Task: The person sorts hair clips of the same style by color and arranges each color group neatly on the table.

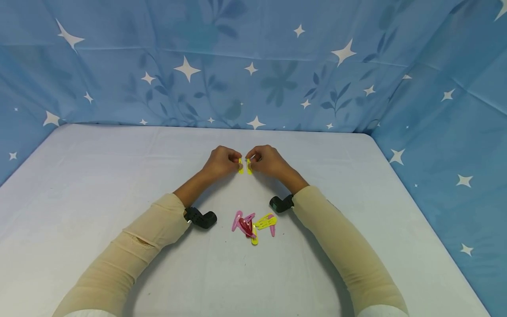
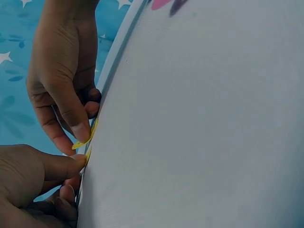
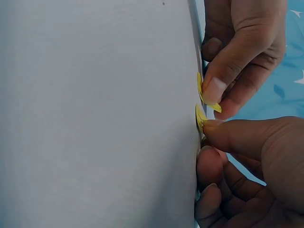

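Near the far side of the white table, my left hand [image 1: 224,161] pinches a yellow snap hair clip [image 1: 240,166] between thumb and fingers. Facing it, a narrow gap away, my right hand [image 1: 268,161] pinches a second yellow hair clip [image 1: 249,167]. In the left wrist view the right hand's clip [image 2: 86,137] shows just above the left thumb. From the right wrist, the left hand's clip [image 3: 201,90] appears over the right hand's clip [image 3: 200,117]. Fingertips hide part of both clips.
Closer to me lies a loose pile of hair clips: pink ones [image 1: 236,221], a red one [image 1: 245,226] and yellow ones [image 1: 265,221]. White cloth covers the table [image 1: 119,176]. A blue star-patterned curtain [image 1: 253,88] stands behind it and along the right side.
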The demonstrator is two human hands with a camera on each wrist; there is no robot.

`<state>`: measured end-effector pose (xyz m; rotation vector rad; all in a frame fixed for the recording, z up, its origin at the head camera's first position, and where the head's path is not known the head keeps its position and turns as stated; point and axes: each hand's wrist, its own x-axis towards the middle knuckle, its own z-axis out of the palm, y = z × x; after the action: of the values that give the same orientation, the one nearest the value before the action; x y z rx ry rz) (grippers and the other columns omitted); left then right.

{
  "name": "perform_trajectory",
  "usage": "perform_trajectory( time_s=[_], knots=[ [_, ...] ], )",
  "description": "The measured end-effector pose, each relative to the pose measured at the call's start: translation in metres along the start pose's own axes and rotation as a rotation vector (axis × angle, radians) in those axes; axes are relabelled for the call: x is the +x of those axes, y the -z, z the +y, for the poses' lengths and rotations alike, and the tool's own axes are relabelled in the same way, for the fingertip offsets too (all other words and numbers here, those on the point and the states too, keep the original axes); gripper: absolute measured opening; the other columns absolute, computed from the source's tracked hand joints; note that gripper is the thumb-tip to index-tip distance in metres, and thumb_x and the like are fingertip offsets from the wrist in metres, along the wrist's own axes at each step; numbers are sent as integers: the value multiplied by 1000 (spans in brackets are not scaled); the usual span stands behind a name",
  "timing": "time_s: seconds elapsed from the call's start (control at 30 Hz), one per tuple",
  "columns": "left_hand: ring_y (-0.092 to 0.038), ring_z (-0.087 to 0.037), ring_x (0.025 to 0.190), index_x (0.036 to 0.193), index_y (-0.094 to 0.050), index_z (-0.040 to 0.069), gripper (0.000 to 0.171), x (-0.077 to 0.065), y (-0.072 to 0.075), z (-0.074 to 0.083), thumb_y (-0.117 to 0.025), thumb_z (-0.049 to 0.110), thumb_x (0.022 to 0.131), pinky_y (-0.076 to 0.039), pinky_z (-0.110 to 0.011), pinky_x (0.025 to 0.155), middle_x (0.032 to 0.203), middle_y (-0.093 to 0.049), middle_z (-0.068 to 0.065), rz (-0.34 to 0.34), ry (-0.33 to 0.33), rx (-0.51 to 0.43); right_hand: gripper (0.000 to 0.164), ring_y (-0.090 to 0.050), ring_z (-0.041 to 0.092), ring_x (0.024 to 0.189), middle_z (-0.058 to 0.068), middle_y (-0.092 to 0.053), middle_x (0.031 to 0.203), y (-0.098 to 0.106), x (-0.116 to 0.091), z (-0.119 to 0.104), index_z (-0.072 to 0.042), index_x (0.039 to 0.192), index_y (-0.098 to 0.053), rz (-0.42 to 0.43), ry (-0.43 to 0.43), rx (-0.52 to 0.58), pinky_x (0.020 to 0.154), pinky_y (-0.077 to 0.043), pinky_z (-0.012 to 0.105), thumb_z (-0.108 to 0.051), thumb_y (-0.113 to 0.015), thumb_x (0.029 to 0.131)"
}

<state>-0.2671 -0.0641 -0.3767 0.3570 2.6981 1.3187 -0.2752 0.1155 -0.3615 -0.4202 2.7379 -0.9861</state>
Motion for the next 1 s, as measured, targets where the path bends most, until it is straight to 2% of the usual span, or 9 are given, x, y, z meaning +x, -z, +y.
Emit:
perform_trajectory(
  time_s=[0.27, 0.5, 0.63, 0.83, 1.0],
  knots=[
    [-65, -26, 100, 122, -67, -6, 33, 1, 0, 1, -65, 4, 90, -52, -33, 83, 110, -72, -19, -24, -24, 25, 22, -57, 19, 80, 9, -66, 93, 0, 2, 1, -9, 114, -70, -14, -36, -13, 69, -45, 27, -12, -66, 92],
    [-63, -27, 103, 125, -65, -5, 38, 1, -1, 2, -66, 7, 90, -51, -37, 89, 111, -70, -19, -36, -28, 36, 29, -66, 21, 81, 12, -70, 103, 6, -4, 6, -9, 124, -65, -18, -56, 78, 69, -50, 29, -21, -57, 99],
    [-63, -29, 111, 129, -63, -3, 41, 1, 0, 1, -68, 11, 90, -51, -41, 96, 121, -68, -18, -42, -26, 43, 30, -65, 19, 76, 12, -71, 101, 10, -6, 11, -9, 124, -65, -21, -56, 99, 65, -48, 28, -23, -57, 99],
    [-60, -31, 114, 130, -63, 0, 43, 0, 9, -4, -70, 14, 90, -50, -44, 95, 131, -62, -17, -59, -93, 3, 29, -66, 19, 77, 13, -70, 101, 16, -17, 18, -8, 123, -65, -33, -45, 116, 64, -48, 26, -21, -57, 98],
    [-58, -31, 120, 131, -63, 1, 47, 0, 15, -9, -75, 16, 87, -50, -43, 99, 134, -61, -16, -111, -110, -22, 29, -66, 19, 77, 13, -70, 101, 24, -33, 22, -6, 122, -66, -59, -11, 110, 65, -49, 27, -18, -57, 97]
  ],
)
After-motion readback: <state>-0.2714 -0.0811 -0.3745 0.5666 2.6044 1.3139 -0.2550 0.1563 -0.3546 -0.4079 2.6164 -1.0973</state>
